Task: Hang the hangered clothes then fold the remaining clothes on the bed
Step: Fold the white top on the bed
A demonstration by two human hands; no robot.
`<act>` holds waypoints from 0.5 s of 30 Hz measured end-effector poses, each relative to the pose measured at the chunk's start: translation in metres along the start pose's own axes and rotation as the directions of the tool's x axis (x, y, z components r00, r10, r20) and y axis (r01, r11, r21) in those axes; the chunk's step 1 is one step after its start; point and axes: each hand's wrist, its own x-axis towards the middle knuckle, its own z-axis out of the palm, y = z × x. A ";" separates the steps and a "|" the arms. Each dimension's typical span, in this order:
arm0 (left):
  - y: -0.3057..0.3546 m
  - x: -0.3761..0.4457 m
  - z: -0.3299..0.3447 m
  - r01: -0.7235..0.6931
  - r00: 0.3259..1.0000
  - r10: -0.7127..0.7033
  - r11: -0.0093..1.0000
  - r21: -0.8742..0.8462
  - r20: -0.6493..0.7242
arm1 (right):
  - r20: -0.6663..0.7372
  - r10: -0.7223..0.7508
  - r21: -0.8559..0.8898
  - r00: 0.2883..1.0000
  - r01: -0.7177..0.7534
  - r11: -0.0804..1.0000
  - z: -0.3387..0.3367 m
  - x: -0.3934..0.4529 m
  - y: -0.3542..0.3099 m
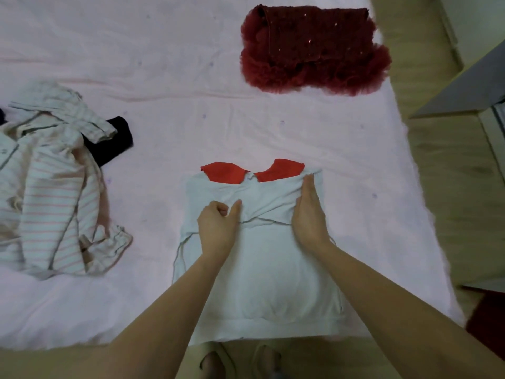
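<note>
Head cam is looking down at the bed (pixel 169 77), with a white top (pixel 262 269) with a red collar (pixel 226 173) lying flat at the near edge, hem just reaching over it. Left hand (pixel 218 222) is resting on the top with fingers curled and thumb out; can't tell if it's pinching fabric. Right hand (pixel 308 212) is lying flat, fingers straight and pressed together, on the folded-in sleeve. Plenty of bare sheet is showing around the top. Beyond it a folded dark red ruffled garment (pixel 314 50) is sitting near the bed's right edge. Left of the top, a striped pile (pixel 54 181) is getting cut off by the frame, hiding most of something black (pixel 114 140). So four clothing lots, two hands.
</note>
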 end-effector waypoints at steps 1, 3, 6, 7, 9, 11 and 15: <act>0.000 -0.001 0.002 0.027 1.000 -0.027 1.000 0.008 0.004 | 0.025 -0.006 0.028 1.000 0.006 1.000 0.003 -0.002 0.001; 0.000 0.000 0.003 0.094 0.996 -0.094 0.995 0.028 -0.001 | 0.054 -0.039 0.038 0.998 0.037 0.999 0.007 0.001 0.004; -0.001 0.005 0.003 0.118 0.993 -0.119 0.992 0.046 0.004 | 0.054 -0.066 0.016 0.996 0.066 0.998 0.014 0.013 0.011; -0.001 0.005 0.003 0.109 0.994 -0.110 0.992 0.068 0.015 | 0.052 -0.066 -0.001 0.996 0.066 0.998 0.016 0.015 0.012; -0.001 0.002 0.002 0.106 0.994 -0.110 0.988 0.116 0.023 | 0.066 -0.063 -0.110 0.996 0.070 0.991 0.020 0.017 0.016; -0.002 0.001 0.001 0.122 0.992 -0.127 0.981 0.153 0.022 | 0.087 -0.076 -0.303 0.993 0.099 0.948 0.023 0.018 0.018; -0.005 0.006 0.001 0.093 0.993 -0.102 0.988 0.124 0.066 | 0.065 -0.096 -0.538 0.993 0.116 0.835 0.019 0.023 0.021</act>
